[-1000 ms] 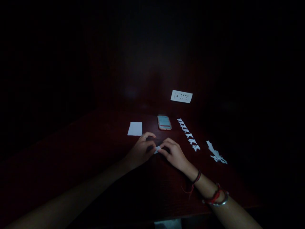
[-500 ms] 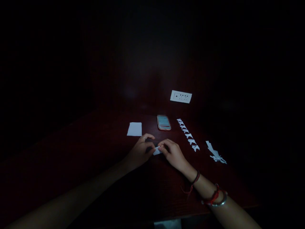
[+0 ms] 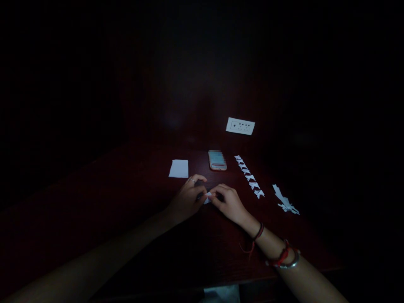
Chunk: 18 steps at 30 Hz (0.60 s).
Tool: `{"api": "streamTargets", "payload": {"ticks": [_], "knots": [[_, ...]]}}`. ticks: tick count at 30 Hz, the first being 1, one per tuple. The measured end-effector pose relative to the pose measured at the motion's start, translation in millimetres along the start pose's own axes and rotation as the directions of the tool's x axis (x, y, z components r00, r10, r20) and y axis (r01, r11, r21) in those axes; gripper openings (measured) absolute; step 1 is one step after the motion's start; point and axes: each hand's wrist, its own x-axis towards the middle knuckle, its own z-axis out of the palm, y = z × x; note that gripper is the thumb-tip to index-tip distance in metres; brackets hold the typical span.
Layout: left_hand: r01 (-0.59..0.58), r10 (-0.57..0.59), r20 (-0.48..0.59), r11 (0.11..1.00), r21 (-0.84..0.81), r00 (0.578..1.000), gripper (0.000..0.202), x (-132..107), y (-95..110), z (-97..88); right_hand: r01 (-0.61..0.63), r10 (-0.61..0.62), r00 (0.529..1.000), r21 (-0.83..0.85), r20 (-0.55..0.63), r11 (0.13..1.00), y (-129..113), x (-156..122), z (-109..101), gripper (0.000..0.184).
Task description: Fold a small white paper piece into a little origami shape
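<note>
The left hand [image 3: 185, 201] and the right hand [image 3: 229, 203] pinch a small white paper [image 3: 207, 201] — each grip is narrow, with the paper held between thumb and finger. It is just below the middle of the frame, at the dark red tabletop [image 3: 145, 176]. A white paper square [image 3: 178, 168] lies left of the middle. A phone [image 3: 217, 160] sits near the middle — then, to the right, a row of folded papers [image 3: 249, 178] and a messy pile of paper strips [image 3: 285, 204].

Dark red table [image 3: 135, 189], square paper [image 3: 179, 168], phone [image 3: 217, 160], folded papers [image 3: 253, 185], paper strips [image 3: 285, 204]
</note>
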Motion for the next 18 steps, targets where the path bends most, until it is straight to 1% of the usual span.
{"api": "streamTargets", "payload": {"ticks": [4, 8, 12, 18], "knots": [[0.011, -0.011, 0.004, 1.000, -0.008, 1.000, 0.010, -0.3, 1.7, -0.1, 0.008, -0.008, 1.000, -0.004, 0.002, 1.000, -0.5, -0.1, -1.2, 0.009], [0.047, -0.047, -0.004, 0.999, -0.010, 0.999, 0.010, 0.0, -3.3, 3.3, 0.014, -0.014, 1.000, -0.005, -0.017, 1.000, 0.6, -0.4, -0.9, 0.008], [0.077, -0.077, -0.009, 0.997, -0.024, 0.997, 0.008, 0.9, -6.2, 4.1, -0.001, 0.002, 1.000, 0.029, -0.022, 1.000, 1.0, -0.3, -2.2, 0.007], [0.038, -0.037, 0.031, 0.998, -0.042, 0.999, 0.010, 0.1, -3.4, 2.9, -0.004, 0.003, 1.000, 0.114, 0.005, 0.994, -0.5, 0.1, -2.5, 0.007]]}}
